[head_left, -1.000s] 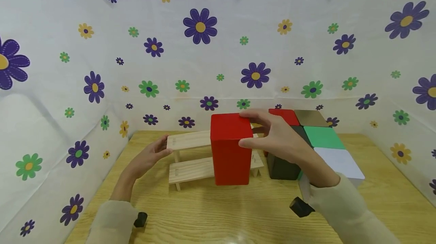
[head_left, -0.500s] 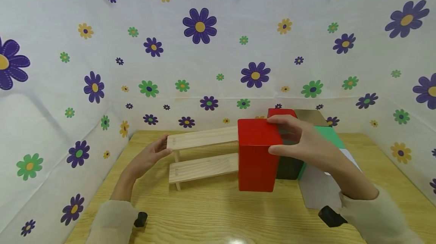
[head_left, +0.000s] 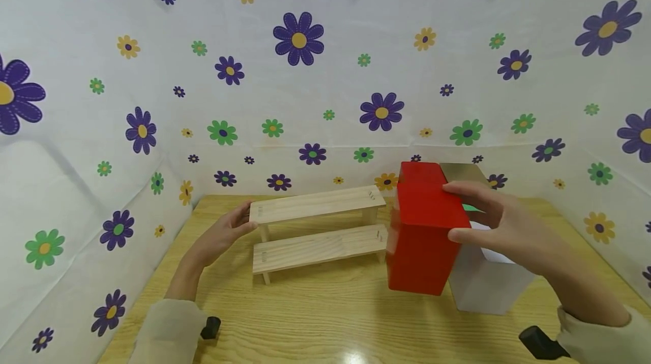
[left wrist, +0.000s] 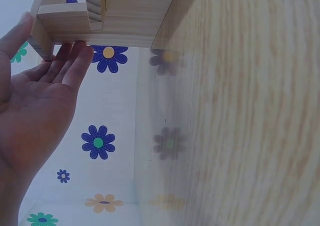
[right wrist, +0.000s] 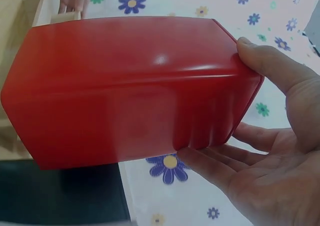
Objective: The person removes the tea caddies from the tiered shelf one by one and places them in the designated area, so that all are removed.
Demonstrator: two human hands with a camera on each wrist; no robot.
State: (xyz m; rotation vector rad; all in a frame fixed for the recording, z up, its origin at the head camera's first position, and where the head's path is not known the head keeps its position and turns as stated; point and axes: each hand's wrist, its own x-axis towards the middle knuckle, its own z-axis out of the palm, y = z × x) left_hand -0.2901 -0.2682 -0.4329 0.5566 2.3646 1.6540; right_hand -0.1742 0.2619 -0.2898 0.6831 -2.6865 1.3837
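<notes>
A tall red box (head_left: 424,259) hangs above the table, its base tilted a little to the left. My right hand (head_left: 513,234) holds it near the top, thumb on one side and fingers on the opposite side, as the right wrist view shows with the red box (right wrist: 130,90) stretching away from the palm. A two-step wooden stand (head_left: 317,206) of pale planks is on the table to the left. At the left end of its upper plank, my left hand (head_left: 218,237) grips the wood between thumb and fingers; its fingertips touch the wooden stand (left wrist: 70,23) from below in the left wrist view.
Behind the held box stand a second red box (head_left: 419,169), a brown box (head_left: 465,172), a green box (head_left: 470,207) and a white box (head_left: 485,287). A dark box (right wrist: 65,191) shows low in the right wrist view. Flowered cloth (head_left: 305,98) walls the table (head_left: 285,319).
My right hand has carried the red box to the right, from in front of the wooden stand to in front of the grouped boxes. My left hand and the stand have stayed put.
</notes>
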